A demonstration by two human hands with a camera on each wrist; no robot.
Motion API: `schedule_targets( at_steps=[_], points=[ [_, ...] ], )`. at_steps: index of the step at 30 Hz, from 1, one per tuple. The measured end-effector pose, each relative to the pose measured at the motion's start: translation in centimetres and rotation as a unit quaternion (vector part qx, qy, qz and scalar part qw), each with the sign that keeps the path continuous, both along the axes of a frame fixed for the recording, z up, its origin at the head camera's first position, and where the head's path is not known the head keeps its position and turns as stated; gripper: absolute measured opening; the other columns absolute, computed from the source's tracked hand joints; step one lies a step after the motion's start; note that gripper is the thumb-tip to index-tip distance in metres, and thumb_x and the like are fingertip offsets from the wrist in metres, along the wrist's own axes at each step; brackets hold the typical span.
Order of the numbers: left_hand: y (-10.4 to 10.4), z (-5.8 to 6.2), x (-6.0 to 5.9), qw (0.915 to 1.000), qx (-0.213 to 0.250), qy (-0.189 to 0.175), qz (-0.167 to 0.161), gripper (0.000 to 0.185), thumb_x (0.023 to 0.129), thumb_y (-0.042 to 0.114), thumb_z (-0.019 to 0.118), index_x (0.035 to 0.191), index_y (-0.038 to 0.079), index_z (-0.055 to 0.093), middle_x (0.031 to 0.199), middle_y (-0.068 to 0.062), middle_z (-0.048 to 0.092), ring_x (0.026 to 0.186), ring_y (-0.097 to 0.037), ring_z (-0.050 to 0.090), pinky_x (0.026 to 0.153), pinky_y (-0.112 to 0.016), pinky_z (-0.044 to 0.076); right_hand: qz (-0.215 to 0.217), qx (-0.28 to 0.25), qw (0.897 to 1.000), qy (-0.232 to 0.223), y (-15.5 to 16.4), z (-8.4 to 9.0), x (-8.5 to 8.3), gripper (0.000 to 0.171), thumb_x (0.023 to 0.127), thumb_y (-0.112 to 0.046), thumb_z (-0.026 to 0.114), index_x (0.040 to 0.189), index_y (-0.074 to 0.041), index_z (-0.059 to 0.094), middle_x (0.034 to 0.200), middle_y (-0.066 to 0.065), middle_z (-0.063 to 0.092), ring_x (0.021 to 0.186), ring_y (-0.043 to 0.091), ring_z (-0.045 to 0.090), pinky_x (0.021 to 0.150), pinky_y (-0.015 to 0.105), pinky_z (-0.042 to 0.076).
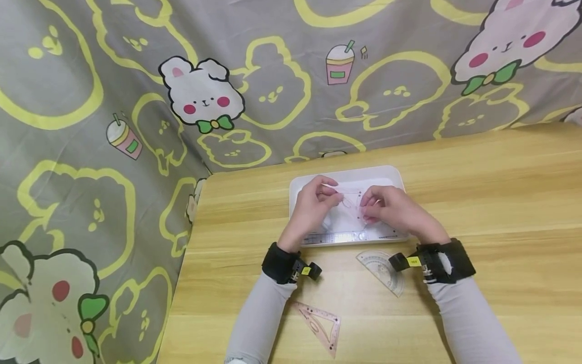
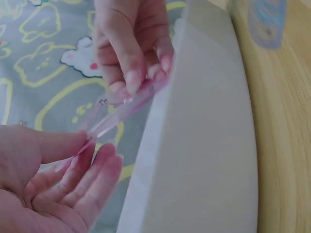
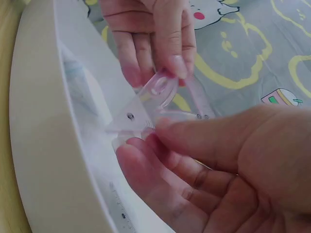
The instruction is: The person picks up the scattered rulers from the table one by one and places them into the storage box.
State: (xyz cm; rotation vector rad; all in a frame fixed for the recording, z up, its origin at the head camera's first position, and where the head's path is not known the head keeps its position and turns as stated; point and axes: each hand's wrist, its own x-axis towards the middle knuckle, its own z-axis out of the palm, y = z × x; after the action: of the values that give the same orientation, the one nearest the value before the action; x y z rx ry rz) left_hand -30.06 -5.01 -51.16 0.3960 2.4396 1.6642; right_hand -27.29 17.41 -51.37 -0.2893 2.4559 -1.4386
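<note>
pink set square (image 1: 350, 201), two hands pinching; tray (image 1: 392, 174) contents unclear.

Both hands, left hand (image 1: 313, 205) and right hand (image 1: 390, 208), pinch a clear pink set square (image 1: 349, 200) above a white tray (image 1: 300, 188); a protractor (image 1: 383, 270) lies on the counter (image 1: 500, 212).

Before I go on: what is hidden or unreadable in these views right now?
- Head view: both hands cover most of the clear set square; its outline is unclear.
- Head view: the straight ruler in the white tray has marks too small to read.
- Left wrist view: the tray wall hides the tray's inside.
- Right wrist view: the right hand hides the near tray floor; the left hand is cut off by the top edge.
</note>
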Motion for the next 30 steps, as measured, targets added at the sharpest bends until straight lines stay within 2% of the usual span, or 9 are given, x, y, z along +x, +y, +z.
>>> schedule_targets(
  at_steps=[2,5,9,12,16,20,25,30],
  points=[
    [0.2,0.1,0.0,0.9989,0.042,-0.021,-0.001,0.03,0.097,0.004,0.073,0.124,-0.001,0.061,0.096,-0.01,0.067,0.084,-0.028,0.077,0.082,-0.048,0.062,-0.009,-0.004,1.0,0.0,0.0,0.3,0.0,0.018,0.102,-0.012,0.067,0.115,0.0,0.065,0.097,0.014,0.07,0.084,0.025,0.072,0.076,0.037,0.056],
    [0.4,0.1,0.1,0.9983,0.052,-0.027,-0.006,0.034,0.097,0.002,0.072,0.128,-0.004,0.057,0.096,-0.011,0.066,0.081,-0.031,0.078,0.082,-0.052,0.062,-0.036,-0.004,0.999,0.016,-0.1,0.5,-0.1,0.025,0.103,-0.015,0.068,0.124,-0.002,0.064,0.1,0.014,0.072,0.085,0.027,0.073,0.077,0.036,0.056],
    [0.7,-0.3,0.1,0.9993,0.031,-0.019,0.006,0.045,0.097,0.006,0.073,0.137,-0.001,0.052,0.096,-0.008,0.072,0.078,-0.024,0.077,0.081,-0.05,0.062,-0.067,-0.025,0.997,0.028,-0.4,0.5,-0.2,0.02,0.102,-0.01,0.069,0.119,0.0,0.066,0.1,0.017,0.074,0.084,0.026,0.075,0.077,0.034,0.06],
    [0.9,-0.6,0.2,0.9997,0.003,-0.021,0.011,0.05,0.097,0.009,0.075,0.139,0.003,0.05,0.094,-0.006,0.076,0.075,-0.015,0.076,0.077,-0.04,0.062,-0.082,-0.031,0.996,0.025,-0.7,0.3,-0.2,0.014,0.101,-0.008,0.069,0.112,0.001,0.066,0.1,0.018,0.073,0.083,0.022,0.076,0.075,0.031,0.06],
    [1.0,-1.1,0.3,0.9982,-0.06,-0.007,0.003,0.048,0.096,0.01,0.077,0.137,0.008,0.052,0.092,-0.005,0.077,0.07,-0.011,0.073,0.065,-0.027,0.056,-0.078,0.01,0.996,0.037,-0.8,-0.2,-0.3,0.011,0.1,-0.009,0.07,0.104,0.001,0.07,0.095,0.015,0.073,0.079,0.02,0.073,0.073,0.029,0.054],
    [1.2,-1.7,0.4,0.9935,-0.111,0.023,0.002,0.043,0.094,0.011,0.079,0.132,0.009,0.059,0.093,-0.005,0.077,0.07,-0.008,0.071,0.061,-0.023,0.052,-0.067,0.065,0.994,0.051,-0.5,-0.5,-0.4,0.011,0.099,-0.01,0.071,0.099,-0.001,0.076,0.088,0.01,0.075,0.077,0.022,0.066,0.073,0.033,0.047],
    [1.6,-2.4,0.5,0.9917,-0.126,0.029,-0.003,0.037,0.094,0.011,0.079,0.127,0.009,0.065,0.093,-0.005,0.078,0.07,-0.005,0.07,0.064,-0.021,0.052,-0.062,0.089,0.993,0.055,-0.2,-0.7,-0.4,0.014,0.098,-0.009,0.071,0.104,0.002,0.077,0.087,0.011,0.075,0.079,0.025,0.063,0.073,0.035,0.045],
    [2.2,-3.0,0.7,0.9928,-0.119,0.016,-0.007,0.035,0.093,0.012,0.08,0.125,0.009,0.066,0.092,-0.004,0.078,0.069,-0.004,0.07,0.068,-0.022,0.053,-0.058,0.107,0.991,0.061,-0.3,-0.8,-0.3,0.022,0.099,-0.009,0.07,0.114,0.006,0.074,0.096,0.018,0.074,0.086,0.029,0.064,0.074,0.037,0.047]
  ],
)
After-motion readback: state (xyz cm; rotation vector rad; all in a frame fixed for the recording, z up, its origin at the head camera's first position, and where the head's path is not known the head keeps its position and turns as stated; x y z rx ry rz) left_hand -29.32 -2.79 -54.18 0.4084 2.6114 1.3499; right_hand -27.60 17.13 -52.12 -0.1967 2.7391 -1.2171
